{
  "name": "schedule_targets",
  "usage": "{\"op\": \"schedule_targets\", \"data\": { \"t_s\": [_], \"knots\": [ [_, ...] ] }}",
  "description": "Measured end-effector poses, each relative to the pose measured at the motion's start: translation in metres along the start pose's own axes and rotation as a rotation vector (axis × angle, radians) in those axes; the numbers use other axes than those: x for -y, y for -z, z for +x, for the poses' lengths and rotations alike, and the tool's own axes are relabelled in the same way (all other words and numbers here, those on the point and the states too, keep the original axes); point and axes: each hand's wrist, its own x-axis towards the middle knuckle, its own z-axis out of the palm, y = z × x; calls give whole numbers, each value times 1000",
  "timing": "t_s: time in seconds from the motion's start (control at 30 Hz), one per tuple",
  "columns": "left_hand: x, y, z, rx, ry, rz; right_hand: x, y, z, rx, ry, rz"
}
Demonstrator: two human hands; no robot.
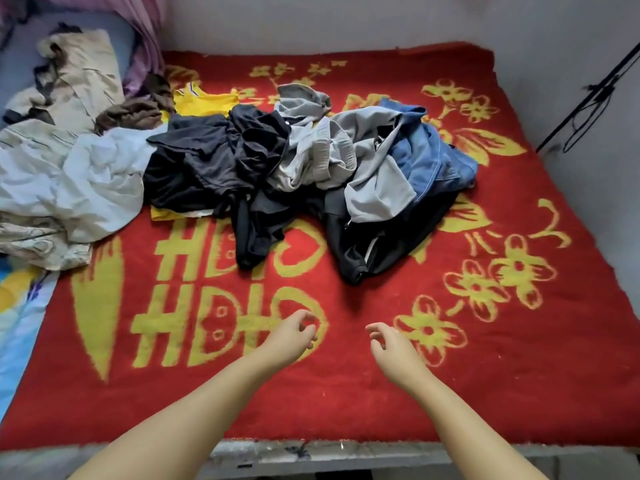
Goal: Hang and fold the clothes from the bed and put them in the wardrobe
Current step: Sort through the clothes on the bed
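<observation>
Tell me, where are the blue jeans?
In the head view, the blue jeans lie on the right end of the clothes pile on the red blanket, partly under a grey garment.

On the red blanket point(346, 393) covering the bed I can make out big yellow woven marks that look like "HDIO", set in two rows near the front left; they may be mirrored characters. I see nothing else legible.

A home bedroom: a bed point(346, 393) heaped with loose clothes point(294, 168).
</observation>
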Motion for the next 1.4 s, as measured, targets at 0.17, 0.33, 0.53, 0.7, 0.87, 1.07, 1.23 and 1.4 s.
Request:
{"op": "schedule_targets", "data": {
  "t_s": [0.17, 0.33, 0.53, 0.7, 0.87, 1.07, 1.23, 1.4],
  "knots": [
    [-19, -29, 97, -10, 75, 25, -29, 29, 104, 65, -7, -83],
    [-45, -58, 183, -149, -18, 187, -34, 41, 192, 42, 135, -231],
    [-39, -70, 259, -172, 35, 268, -41, 5, 258, 72, 317, -405],
    [-28, -72, 233, -249, 23, -19, -36, -7, 227, 128, 248, -221],
    [-59, -57, 193, -306, -11, -329, -19, 19, 189, 29, 318, 152],
    [-90, -32, 143, -296, -86, -532, 2, 47, 143, 6, 428, 303],
    [-71, -19, 77, -293, -72, -536, 13, 29, 87, 139, 496, 127],
    [-43, 6, 4, -320, -33, -492, 34, 1, 23, 23, 612, -200]
  ]
}}
